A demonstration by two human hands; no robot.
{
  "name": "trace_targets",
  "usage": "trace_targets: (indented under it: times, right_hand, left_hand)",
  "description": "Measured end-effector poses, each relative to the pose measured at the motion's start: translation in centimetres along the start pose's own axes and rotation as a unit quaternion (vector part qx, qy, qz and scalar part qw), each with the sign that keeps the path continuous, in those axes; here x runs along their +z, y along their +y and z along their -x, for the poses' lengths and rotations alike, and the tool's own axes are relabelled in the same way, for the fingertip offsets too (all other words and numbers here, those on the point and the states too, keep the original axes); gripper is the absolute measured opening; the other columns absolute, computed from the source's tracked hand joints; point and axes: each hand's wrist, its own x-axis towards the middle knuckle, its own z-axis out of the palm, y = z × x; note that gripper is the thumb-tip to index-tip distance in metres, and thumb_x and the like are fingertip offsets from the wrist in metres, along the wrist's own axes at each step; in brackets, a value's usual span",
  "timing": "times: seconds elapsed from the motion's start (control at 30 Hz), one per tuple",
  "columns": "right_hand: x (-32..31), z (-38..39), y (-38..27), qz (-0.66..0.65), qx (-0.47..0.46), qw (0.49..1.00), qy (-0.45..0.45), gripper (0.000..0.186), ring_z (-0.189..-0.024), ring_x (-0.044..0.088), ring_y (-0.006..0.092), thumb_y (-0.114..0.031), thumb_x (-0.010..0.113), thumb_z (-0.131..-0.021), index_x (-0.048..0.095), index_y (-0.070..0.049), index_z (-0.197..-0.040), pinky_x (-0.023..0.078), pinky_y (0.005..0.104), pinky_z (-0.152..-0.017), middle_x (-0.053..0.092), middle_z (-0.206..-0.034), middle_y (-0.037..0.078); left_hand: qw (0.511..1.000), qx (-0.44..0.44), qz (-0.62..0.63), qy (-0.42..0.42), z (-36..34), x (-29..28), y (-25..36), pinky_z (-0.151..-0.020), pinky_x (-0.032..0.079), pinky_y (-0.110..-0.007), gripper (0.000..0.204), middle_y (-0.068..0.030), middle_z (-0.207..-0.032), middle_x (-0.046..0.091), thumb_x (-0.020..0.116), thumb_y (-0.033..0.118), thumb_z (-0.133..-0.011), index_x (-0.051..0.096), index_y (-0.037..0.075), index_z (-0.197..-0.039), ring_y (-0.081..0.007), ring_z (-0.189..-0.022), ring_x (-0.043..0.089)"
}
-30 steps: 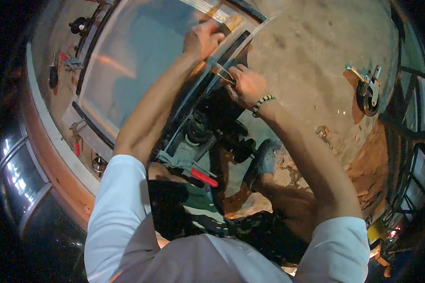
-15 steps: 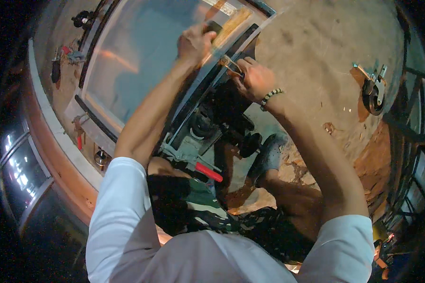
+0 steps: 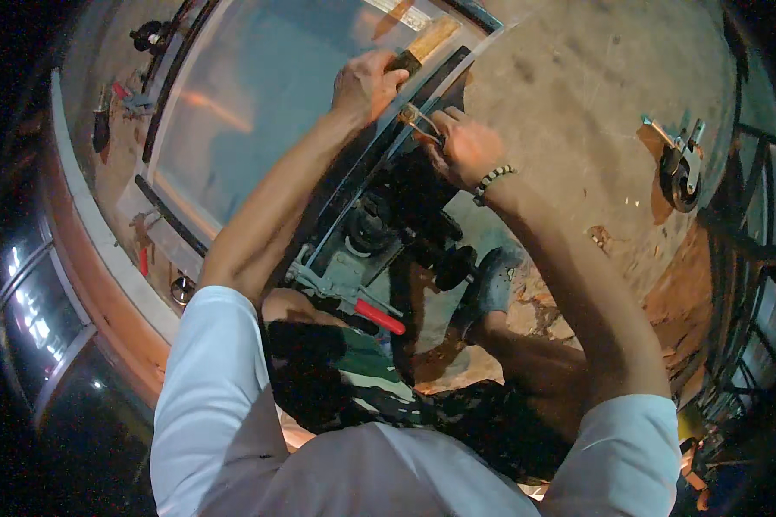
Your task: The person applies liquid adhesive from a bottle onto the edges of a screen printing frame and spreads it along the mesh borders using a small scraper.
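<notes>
My left hand is closed on the near, dark end of a wooden block, which lies along the right edge of a large framed pane. My right hand is closed round a thin metal piece with a brass-coloured end, against the frame's black side rail. Its fingers hide much of that piece. Below the rail is a toggle clamp with a red handle, beside dark round parts in shadow.
On the floor to the right stands a caster wheel with a metal bracket. Another red-handled clamp is at the frame's left corner. A long curved orange-brown edge runs along the left. My shoe rests near the dark parts.
My left hand, blurred before, has shifted slightly right and down along the block and looks steadier. My right hand stays at almost the same place with the metal piece.
</notes>
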Motion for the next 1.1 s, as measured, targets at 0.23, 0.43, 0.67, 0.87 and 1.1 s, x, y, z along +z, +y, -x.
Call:
trace_targets:
  times: [0.23, 0.43, 0.67, 0.87, 1.1]
  right_hand:
    - [0.2, 0.0, 0.5, -0.007, -0.015, 1.0, -0.003, 0.033, -0.096, 0.065, 0.0354, -0.03, 0.067, -0.087, 0.059, -0.012, -0.113, 0.055, 0.0474, -0.078, 0.063, -0.105, 0.014]
    - [-0.1, -0.1, 0.0, -0.024, -0.012, 1.0, 0.007, 0.032, -0.095, 0.065, 0.0359, -0.029, 0.068, -0.085, 0.06, -0.011, -0.11, 0.055, 0.0475, -0.079, 0.063, -0.103, 0.014]
    - [-0.3, -0.2, 0.1, -0.02, -0.017, 1.0, -0.006, 0.031, -0.096, 0.065, 0.0357, -0.029, 0.068, -0.086, 0.06, -0.01, -0.108, 0.055, 0.0475, -0.079, 0.063, -0.103, 0.014]
    - [-1.3, 0.1, -0.2, -0.031, -0.017, 0.999, -0.006, 0.031, -0.095, 0.065, 0.0356, -0.028, 0.068, -0.085, 0.059, -0.009, -0.108, 0.055, 0.0474, -0.08, 0.062, -0.103, 0.015]
    - [-0.5, 0.1, 0.0, -0.031, -0.03, 0.999, 0.01, 0.029, -0.095, 0.065, 0.0355, -0.027, 0.068, -0.085, 0.059, -0.009, -0.107, 0.056, 0.0479, -0.079, 0.062, -0.103, 0.015]
  left_hand:
    - [1.0, 0.012, -0.003, -0.004, 0.5, -1.0, 0.1, -0.077, 0.055, -0.044, 0.027, -0.0192, -0.094, 0.072, 0.071, 0.025, -0.084, 0.072, 0.005, -0.102, -0.0369, -0.087, 0.071]
    - [1.0, 0.014, -0.011, -0.008, 1.8, -1.4, -1.5, -0.075, 0.055, -0.045, 0.027, -0.0206, -0.094, 0.071, 0.072, 0.026, -0.084, 0.071, 0.004, -0.1, -0.0391, -0.086, 0.069]
    - [1.0, 0.01, -0.005, -0.003, 1.8, -1.3, -0.7, -0.076, 0.056, -0.042, 0.029, -0.0205, -0.093, 0.073, 0.072, 0.028, -0.087, 0.073, 0.003, -0.102, -0.0362, -0.085, 0.072]
    - [0.999, 0.035, 0.006, 0.002, -2.3, 1.5, 0.2, -0.078, 0.055, -0.044, 0.028, -0.0187, -0.094, 0.073, 0.073, 0.028, -0.085, 0.072, 0.005, -0.102, -0.0374, -0.087, 0.071]
    - [0.997, 0.068, -0.026, -0.016, -7.7, 4.6, 2.2, -0.082, 0.054, -0.046, 0.03, -0.0197, -0.099, 0.071, 0.075, 0.028, -0.084, 0.071, 0.006, -0.104, -0.0393, -0.094, 0.069]
